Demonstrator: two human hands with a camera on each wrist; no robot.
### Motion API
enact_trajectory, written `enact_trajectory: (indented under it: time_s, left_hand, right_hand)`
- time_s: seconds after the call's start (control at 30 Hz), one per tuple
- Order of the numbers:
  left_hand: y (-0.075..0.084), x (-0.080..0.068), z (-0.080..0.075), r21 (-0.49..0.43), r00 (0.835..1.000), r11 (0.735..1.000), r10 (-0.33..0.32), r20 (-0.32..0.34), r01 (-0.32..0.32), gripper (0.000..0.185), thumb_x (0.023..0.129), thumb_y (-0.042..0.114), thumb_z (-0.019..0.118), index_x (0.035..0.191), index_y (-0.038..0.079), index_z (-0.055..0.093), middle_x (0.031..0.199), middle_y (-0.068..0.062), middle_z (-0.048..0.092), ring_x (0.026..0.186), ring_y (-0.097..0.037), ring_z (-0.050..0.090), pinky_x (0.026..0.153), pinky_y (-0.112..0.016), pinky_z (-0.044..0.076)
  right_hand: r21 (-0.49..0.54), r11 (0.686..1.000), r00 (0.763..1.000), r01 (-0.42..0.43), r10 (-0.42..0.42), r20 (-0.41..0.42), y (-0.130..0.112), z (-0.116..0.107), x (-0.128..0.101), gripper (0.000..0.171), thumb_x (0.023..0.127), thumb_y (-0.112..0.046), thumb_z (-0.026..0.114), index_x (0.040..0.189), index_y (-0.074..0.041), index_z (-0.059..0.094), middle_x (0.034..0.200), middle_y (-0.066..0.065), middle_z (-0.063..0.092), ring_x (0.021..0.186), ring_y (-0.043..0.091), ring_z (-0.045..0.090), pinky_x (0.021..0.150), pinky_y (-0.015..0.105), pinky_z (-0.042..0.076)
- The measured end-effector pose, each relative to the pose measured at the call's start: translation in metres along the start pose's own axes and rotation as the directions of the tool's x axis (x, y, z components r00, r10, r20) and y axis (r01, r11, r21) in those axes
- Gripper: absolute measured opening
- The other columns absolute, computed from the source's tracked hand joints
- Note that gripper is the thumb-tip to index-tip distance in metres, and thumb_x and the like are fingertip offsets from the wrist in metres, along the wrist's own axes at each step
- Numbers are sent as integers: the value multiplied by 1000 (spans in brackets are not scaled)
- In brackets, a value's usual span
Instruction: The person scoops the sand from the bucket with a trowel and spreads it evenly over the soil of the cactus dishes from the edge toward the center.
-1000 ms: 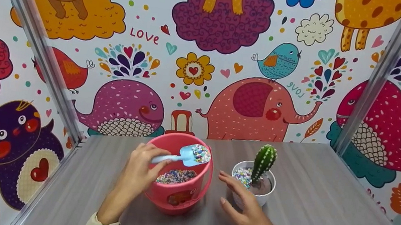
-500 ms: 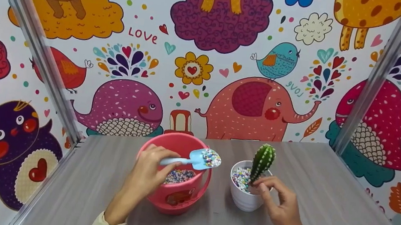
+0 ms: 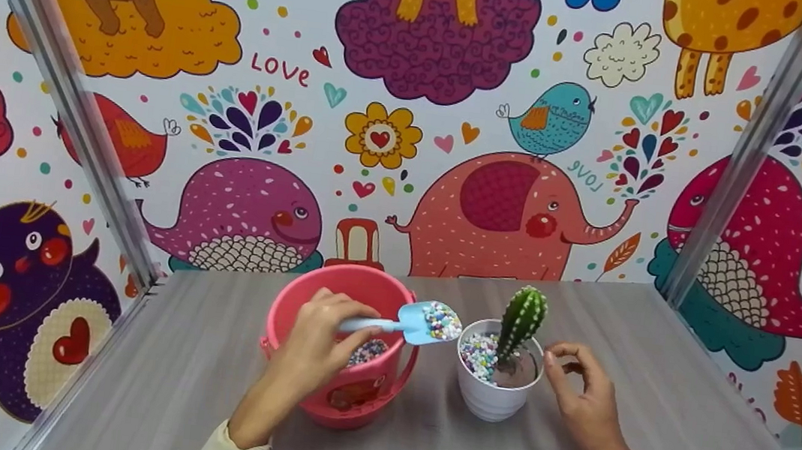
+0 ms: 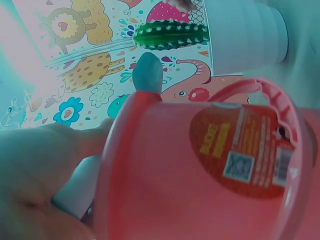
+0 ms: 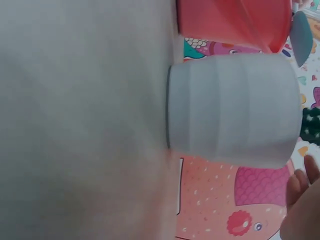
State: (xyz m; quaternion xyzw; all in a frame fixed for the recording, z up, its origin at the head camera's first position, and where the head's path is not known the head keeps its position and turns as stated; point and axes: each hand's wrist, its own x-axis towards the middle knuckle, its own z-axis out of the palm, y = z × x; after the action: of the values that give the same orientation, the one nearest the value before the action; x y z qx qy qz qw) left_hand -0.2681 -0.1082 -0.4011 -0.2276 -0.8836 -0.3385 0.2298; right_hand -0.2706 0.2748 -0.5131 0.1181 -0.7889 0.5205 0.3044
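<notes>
My left hand (image 3: 318, 340) grips the handle of a light blue scoop (image 3: 414, 322), whose blade carries small multicoloured beads (image 3: 443, 321). The scoop reaches past the right rim of a pink bucket (image 3: 357, 280), its tip close to the white pot (image 3: 494, 403). A green cactus (image 3: 523, 323) stands in the pot. Beads (image 3: 478, 356) cover the pot's left part, while a smooth brownish surface shows on the right. My right hand (image 3: 588, 401) is at the pot's right rim, fingers loosely bent and holding nothing. In the left wrist view, the bucket's wall (image 4: 155, 165) hides part of the scoop (image 4: 148, 73).
More beads (image 3: 367, 352) lie inside the bucket, whose pink handle (image 3: 409, 369) hangs down its right side. Both containers stand on a grey wood-grain table (image 3: 188, 367). Printed panels (image 3: 458, 58) with metal corner posts (image 3: 737, 158) enclose the back and sides.
My left hand has carried the loaded scoop rightward from over the bucket toward the pot. My right hand reached in beside the cactus, then drew back to the pot's right side.
</notes>
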Motion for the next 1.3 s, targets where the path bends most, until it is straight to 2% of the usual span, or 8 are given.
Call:
enact_trajectory:
  time_s: [0.17,0.37,0.5,0.6,0.73,0.9,1.07,1.3]
  left_hand:
    - [4,1,8,-15,1000,1000,15,16,-15,24,89,26,91,110,15,86,104,4,82,96,-10,56,83,-28,53]
    - [9,5,16,-24,999,999,33,25,-33,24,89,25,91,109,14,86,105,2,82,96,-11,56,83,-28,52]
    - [13,6,21,-21,999,999,32,38,-31,24,90,27,91,110,15,86,106,3,80,96,-11,54,82,-27,53]
    - [15,7,26,-21,997,998,52,48,-51,25,90,28,90,111,14,86,106,2,79,97,-11,54,82,-27,54]
    - [18,9,31,-15,995,996,86,52,-85,23,91,27,89,109,13,86,103,2,76,97,-12,54,83,-27,54]
    - [23,11,35,48,992,992,110,55,-113,21,91,27,89,107,14,86,100,1,73,98,-13,54,87,-31,54]
    - [30,13,36,120,990,984,120,73,-128,25,89,30,90,109,16,86,104,0,74,102,-15,55,91,-34,59]
    - [36,15,39,197,980,960,189,68,-199,24,90,32,88,108,16,86,105,-1,75,102,-17,56,90,-36,56]
  right_hand:
    - [-36,989,982,-144,148,120,3,3,-1,35,106,-23,72,139,-12,63,137,7,65,128,15,57,97,17,48]
    - [-83,969,947,-232,245,207,4,3,-2,53,106,-38,72,152,-20,52,153,1,56,142,16,49,108,25,46]
    - [-101,961,925,-258,276,261,6,4,-2,64,103,-42,74,157,-23,46,162,2,50,151,25,45,116,44,45]
    - [-114,948,892,-297,318,320,6,5,-4,75,101,-45,76,163,-25,38,168,7,43,154,34,42,121,61,40]
    - [-111,937,861,-331,348,371,8,6,-5,88,97,-44,81,167,-26,30,171,12,39,155,39,42,123,71,34]
    - [-97,936,865,-340,351,358,8,6,-6,92,92,-42,86,167,-28,33,170,11,42,151,38,46,120,74,34]
    - [-92,931,868,-352,362,341,5,6,-7,90,91,-43,87,164,-31,36,167,8,46,149,35,47,121,72,36]
    - [-106,930,881,-351,366,298,-1,10,-9,97,89,-47,89,166,-28,34,166,7,47,150,34,49,120,69,39]
